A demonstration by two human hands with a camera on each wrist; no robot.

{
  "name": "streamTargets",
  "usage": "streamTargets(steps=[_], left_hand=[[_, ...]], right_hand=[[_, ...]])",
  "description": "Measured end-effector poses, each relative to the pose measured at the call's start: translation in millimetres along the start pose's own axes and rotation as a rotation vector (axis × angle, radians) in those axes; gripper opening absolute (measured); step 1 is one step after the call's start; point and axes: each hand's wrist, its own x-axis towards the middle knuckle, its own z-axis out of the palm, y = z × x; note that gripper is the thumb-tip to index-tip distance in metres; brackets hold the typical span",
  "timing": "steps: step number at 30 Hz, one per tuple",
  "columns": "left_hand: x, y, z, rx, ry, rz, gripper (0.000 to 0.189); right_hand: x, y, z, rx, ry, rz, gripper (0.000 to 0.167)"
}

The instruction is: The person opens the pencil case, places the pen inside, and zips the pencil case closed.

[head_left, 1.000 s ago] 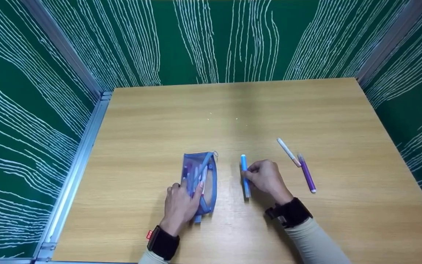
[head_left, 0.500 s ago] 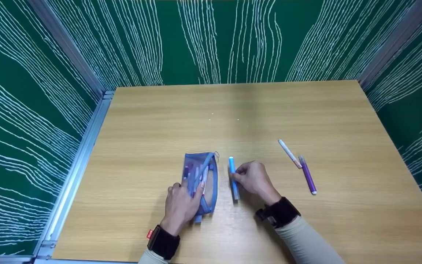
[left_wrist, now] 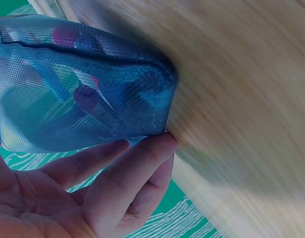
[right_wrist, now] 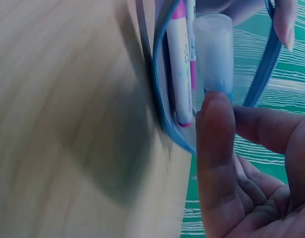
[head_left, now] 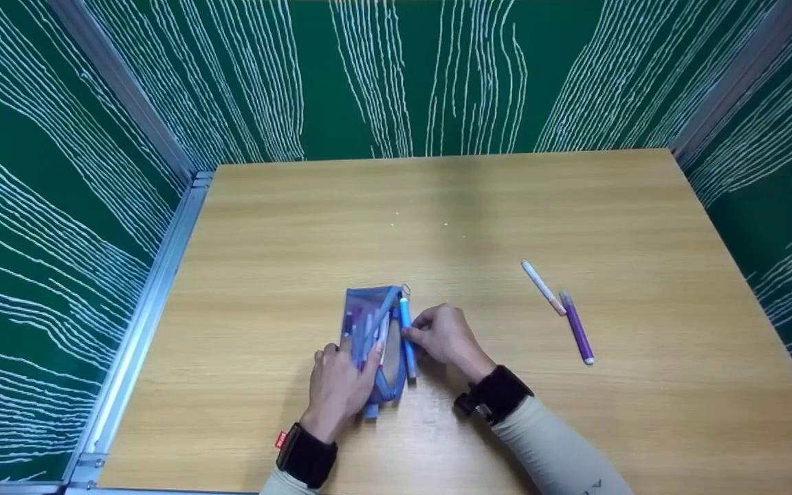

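A blue mesh pencil case [head_left: 366, 298] lies on the table, its zipped mouth spread open towards the right. My left hand [head_left: 341, 390] grips it, thumb at the mouth and fingers round the far side; in the left wrist view the fingertips [left_wrist: 160, 144] touch its edge. Several markers show through the mesh. Between thumb and forefinger my right hand [head_left: 447, 337] pinches a blue marker [head_left: 405, 317], held along the mouth's right edge. Up close in the right wrist view, the marker's clear end [right_wrist: 215, 54] is at the opening, beside pink-tipped white markers [right_wrist: 180, 69] inside.
To the right on the wooden table [head_left: 286, 227] lie a white marker [head_left: 539, 282] and a purple marker [head_left: 577, 330], their ends nearly touching. Tiny pale specks dot the table further back. Green walls with white lines enclose the back and sides.
My right hand has carried the blue marker leftwards across the table to the mouth of the pencil case. My left hand and the case have stayed in place.
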Motion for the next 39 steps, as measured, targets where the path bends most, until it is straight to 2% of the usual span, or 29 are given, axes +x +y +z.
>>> streamTargets(steps=[4,9,19,27,32,39], left_hand=[[-0.4,0.5,0.0,0.006,-0.003,-0.005,0.079],[-0.4,1.1,0.3,0.010,0.004,0.002,0.077],[-0.6,0.5,0.0,-0.006,0.017,0.009,0.072],[-0.6,0.5,1.7,-0.004,0.017,0.004,0.077],[-0.8,-0.2,2.3,-0.008,0.022,0.007,0.076],[0.2,-2.0,2.9,-0.022,0.048,0.023,0.071]], right_hand=[[1.6,-2,9,0.047,-0.028,-0.010,0.012],[3.8,-4,19,0.144,-0.079,0.017,0.011],[7.0,-9,36,0.228,-0.119,0.064,0.009],[8.0,-13,44,0.259,-0.094,0.075,0.009],[8.7,-16,49,0.264,-0.117,0.053,0.003],[7.6,-17,51,0.258,-0.121,0.028,0.013]])
